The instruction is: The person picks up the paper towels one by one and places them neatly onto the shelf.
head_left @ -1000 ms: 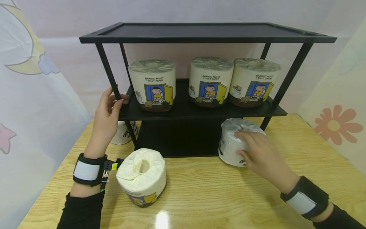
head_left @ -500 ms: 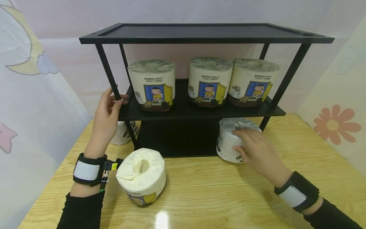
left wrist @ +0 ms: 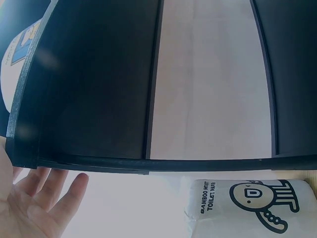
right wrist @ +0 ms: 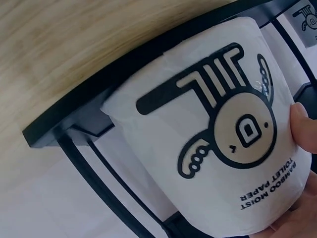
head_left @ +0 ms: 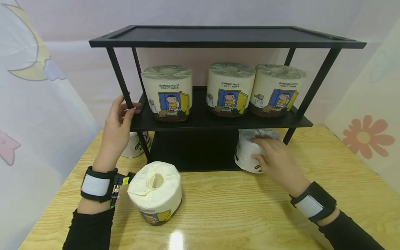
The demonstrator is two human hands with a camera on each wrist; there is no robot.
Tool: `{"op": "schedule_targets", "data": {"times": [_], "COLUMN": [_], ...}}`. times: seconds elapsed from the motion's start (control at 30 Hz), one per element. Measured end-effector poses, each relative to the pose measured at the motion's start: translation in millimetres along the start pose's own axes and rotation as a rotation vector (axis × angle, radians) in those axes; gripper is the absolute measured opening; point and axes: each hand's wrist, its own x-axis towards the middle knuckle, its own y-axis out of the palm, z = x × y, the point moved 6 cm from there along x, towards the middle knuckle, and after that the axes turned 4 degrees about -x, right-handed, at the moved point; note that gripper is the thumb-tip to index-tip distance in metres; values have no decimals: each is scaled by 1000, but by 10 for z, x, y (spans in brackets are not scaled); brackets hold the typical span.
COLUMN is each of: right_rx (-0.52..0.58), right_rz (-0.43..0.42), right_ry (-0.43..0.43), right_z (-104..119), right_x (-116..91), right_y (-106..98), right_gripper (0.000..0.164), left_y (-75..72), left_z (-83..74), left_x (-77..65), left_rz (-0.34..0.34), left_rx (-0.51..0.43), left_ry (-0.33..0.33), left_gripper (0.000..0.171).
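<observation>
In the head view my left hand [head_left: 116, 130] grips the front left post of a black two-tier shelf rack [head_left: 218, 125] at its upper board. My right hand [head_left: 276, 158] holds a white-wrapped toilet paper roll [head_left: 247, 151] by its top, at the right end of the lower tier. The right wrist view shows this toilet paper roll [right wrist: 198, 129] upright against the rack's lower edge, with a black cartoon print on its side. Part of its top is hidden beneath my fingers and the upper board.
On the upper board stand three toilet paper rolls [head_left: 229, 93]. Another toilet paper roll [head_left: 156, 192] rests on the wooden table [head_left: 218, 215] in front of the rack. A white toilet paper roll [head_left: 134, 146] is partly hidden behind the left post.
My right hand has moved the white toilet paper roll leftward and back, further into the lower tier. My left hand keeps its place on the post.
</observation>
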Motion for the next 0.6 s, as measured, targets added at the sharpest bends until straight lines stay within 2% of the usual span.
{"op": "schedule_targets", "data": {"times": [0.6], "right_rx": [40], "right_rz": [-46], "right_ry": [34], "right_z": [-127], "right_x": [99], "right_y": [197], "right_gripper": [49], "left_y": [-18], "left_z": [-7], "left_x": [10], "left_rz": [0], "left_rx": [-29], "left_ry": [-4], "left_gripper": [48]}}
